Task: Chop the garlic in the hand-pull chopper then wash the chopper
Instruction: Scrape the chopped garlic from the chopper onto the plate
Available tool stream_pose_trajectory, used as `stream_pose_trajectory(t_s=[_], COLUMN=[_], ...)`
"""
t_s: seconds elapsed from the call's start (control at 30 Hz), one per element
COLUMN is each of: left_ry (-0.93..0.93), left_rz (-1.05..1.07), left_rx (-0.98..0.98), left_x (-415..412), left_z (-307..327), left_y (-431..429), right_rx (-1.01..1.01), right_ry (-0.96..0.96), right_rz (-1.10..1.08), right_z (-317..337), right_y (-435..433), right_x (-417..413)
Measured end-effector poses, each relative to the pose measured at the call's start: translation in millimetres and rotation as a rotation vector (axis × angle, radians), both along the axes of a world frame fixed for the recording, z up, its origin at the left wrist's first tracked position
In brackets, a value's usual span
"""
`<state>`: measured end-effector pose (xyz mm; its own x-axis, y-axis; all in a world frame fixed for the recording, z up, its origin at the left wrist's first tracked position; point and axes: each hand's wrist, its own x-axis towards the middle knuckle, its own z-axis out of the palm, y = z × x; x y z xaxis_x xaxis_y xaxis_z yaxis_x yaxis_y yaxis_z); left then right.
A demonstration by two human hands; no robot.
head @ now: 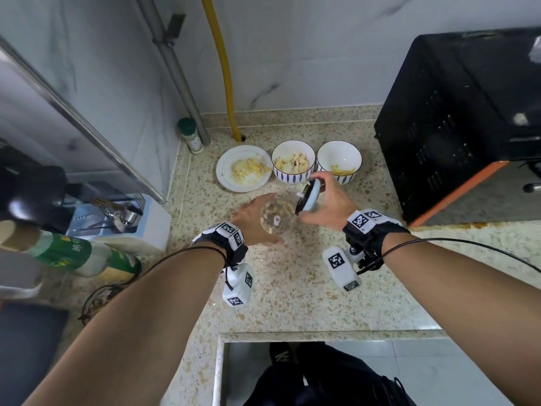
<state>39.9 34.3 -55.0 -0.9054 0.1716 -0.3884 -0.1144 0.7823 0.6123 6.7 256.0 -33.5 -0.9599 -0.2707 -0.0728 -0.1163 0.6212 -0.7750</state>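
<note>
there, my left hand (254,218) gripped the chopper bowl (277,220) to steady it; my right hand (332,204) held its lid (309,197) tilted clear.

clear chopper bowl (276,218) upright on counter, garlic pieces inside, pale blue lid (309,197) off, tilted beside it

Nothing legible: the green-and-white plastic bottle (73,253) bears yellow characters too blurred to read; the white wrist-mounted blocks (341,266) carry only black square code patterns.
</note>
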Motion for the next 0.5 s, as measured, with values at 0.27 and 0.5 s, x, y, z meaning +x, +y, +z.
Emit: stream_pose_trajectory(t_s=[0.27,0.5], left_ry=[0.025,0.068], left_rz=[-0.047,-0.08], left_rx=[-0.064,-0.089], left_x=[4.2,8.0], left_z=[0.6,2.7], left_y=[9.2,21.8], right_rx=[-0.042,0.27], right_ry=[-0.083,-0.146], right_rz=[-0.261,-0.374], right_z=[-26.3,-38.6], right_y=[21.6,26.7], right_x=[26.9,37.5])
